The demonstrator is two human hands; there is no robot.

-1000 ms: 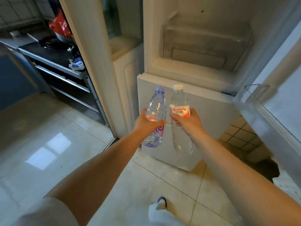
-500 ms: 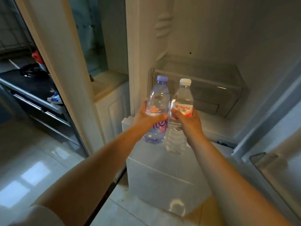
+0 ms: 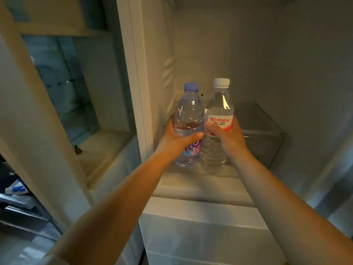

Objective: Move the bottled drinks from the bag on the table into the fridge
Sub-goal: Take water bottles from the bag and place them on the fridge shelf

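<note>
My left hand [image 3: 176, 139] grips a clear water bottle with a purple cap and pink-blue label [image 3: 189, 115]. My right hand [image 3: 228, 137] grips a clear bottle with a white cap and red-white label [image 3: 219, 104]. Both bottles stand upright side by side, their bases at or just above the fridge's lower shelf floor [image 3: 193, 183]. The open fridge compartment [image 3: 267, 60] lies ahead, dim inside. The bag and table are out of view.
A clear plastic drawer [image 3: 267, 138] sits at the back right of the compartment. The closed lower fridge door [image 3: 206, 234] is below my arms. A white cabinet and ledge [image 3: 103, 150] stand to the left, with a dark kitchen counter [image 3: 17, 197] at far left.
Both hands have carried the bottles up and forward into the fridge compartment, and my view has risen from the floor to the fridge interior.
</note>
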